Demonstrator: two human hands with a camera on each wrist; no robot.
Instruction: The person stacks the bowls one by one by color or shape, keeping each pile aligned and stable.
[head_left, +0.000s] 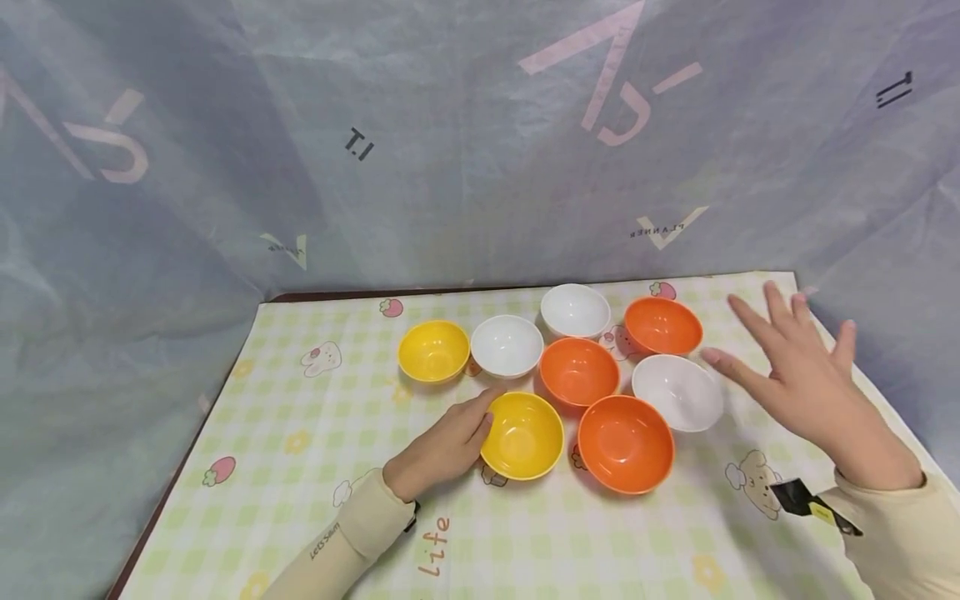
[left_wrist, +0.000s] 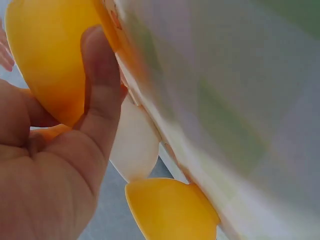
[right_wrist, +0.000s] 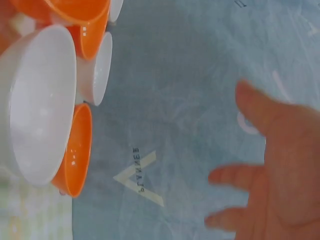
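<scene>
My left hand holds the near yellow bowl by its left side. Seen from the left wrist, the thumb lies along the outside of this bowl, and the other fingers are partly hidden. My right hand hovers over the table's right side with fingers spread, holding nothing. Closest to it are a white bowl and the back-right orange bowl. Between the hands stand a front orange bowl and a middle orange bowl. All the bowls stand upright.
A second yellow bowl stands at the back left, beside a white bowl. Another white bowl is near the back edge. A checked cloth covers the table, and a grey-blue curtain hangs behind it.
</scene>
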